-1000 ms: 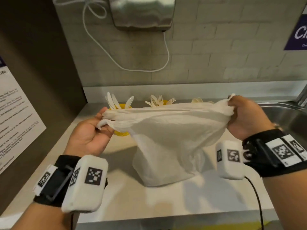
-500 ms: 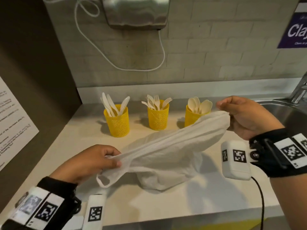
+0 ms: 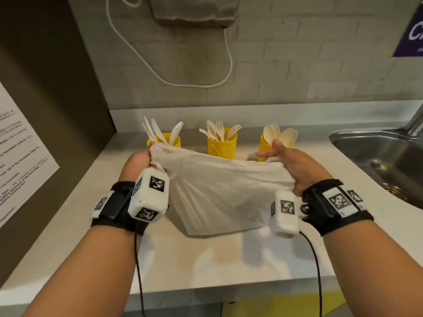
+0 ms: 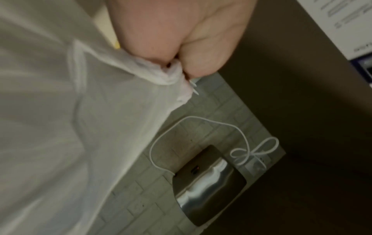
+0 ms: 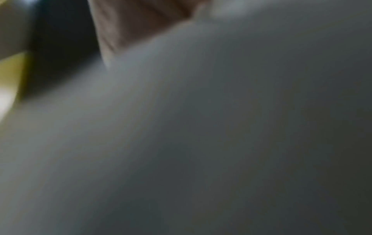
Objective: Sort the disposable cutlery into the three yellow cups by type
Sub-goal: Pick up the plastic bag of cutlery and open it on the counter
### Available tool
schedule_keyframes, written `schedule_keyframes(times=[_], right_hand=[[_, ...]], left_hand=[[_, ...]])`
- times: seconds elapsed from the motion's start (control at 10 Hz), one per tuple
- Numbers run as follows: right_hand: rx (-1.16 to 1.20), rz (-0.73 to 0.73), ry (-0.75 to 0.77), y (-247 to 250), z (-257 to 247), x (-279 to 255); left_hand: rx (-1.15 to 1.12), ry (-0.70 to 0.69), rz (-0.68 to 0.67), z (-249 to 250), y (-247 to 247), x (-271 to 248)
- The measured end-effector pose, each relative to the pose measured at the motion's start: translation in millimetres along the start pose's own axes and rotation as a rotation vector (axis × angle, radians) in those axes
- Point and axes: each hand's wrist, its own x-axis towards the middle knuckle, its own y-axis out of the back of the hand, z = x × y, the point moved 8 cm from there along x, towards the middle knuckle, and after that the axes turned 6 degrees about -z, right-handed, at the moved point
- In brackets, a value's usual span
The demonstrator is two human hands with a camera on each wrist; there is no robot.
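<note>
Three cups stand in a row at the far edge of the counter (image 3: 229,259): knives (image 3: 160,131) in the left cup (image 3: 174,141), forks (image 3: 219,131) in the middle cup (image 3: 221,146), spoons (image 3: 280,133) in the right cup (image 3: 263,143). A bag (image 3: 224,193) hangs nearer, stretched between the left hand (image 3: 137,162) and the right hand (image 3: 297,168). A sink (image 3: 389,156) lies to the right.

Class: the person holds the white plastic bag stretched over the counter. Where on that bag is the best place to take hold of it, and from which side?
Probably the bunched top corners of the white plastic bag, coming from the outer sides, as the left hand and right hand do. The gathered film there gives a firm grip; the hanging body is thin, loose and slippery.
</note>
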Motion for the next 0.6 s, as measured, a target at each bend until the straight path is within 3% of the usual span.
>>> schedule_keyframes(times=[0.1, 0.2, 0.3, 0.4, 0.5, 0.6], right_hand=[[-0.707, 0.100, -0.073, 4.7, -9.0, 2.6], [-1.092, 0.011, -0.142, 14.8, -3.5, 10.8], [-1.171, 0.090, -0.065, 22.4, -15.0, 7.9], [-0.987, 0.312, 0.064, 44.0, -26.1, 2.2], [-0.366, 0.309, 0.095, 52.4, -13.1, -5.5], [0.211, 0.141, 0.005, 34.4, 10.4, -8.5]], left_hand=[[-0.074, 0.040, -0.142, 9.0, -18.6, 10.2], [-0.171, 0.074, -0.277, 16.6, -28.7, -2.5], [0.221, -0.162, -0.258, 32.0, -20.7, -13.4], [1.218, -0.388, -0.247, 23.2, -22.6, -36.3], [1.547, -0.444, -0.198, -4.3, -5.0, -42.4], [1.521, -0.338, -0.102, -20.5, 21.5, -40.6]])
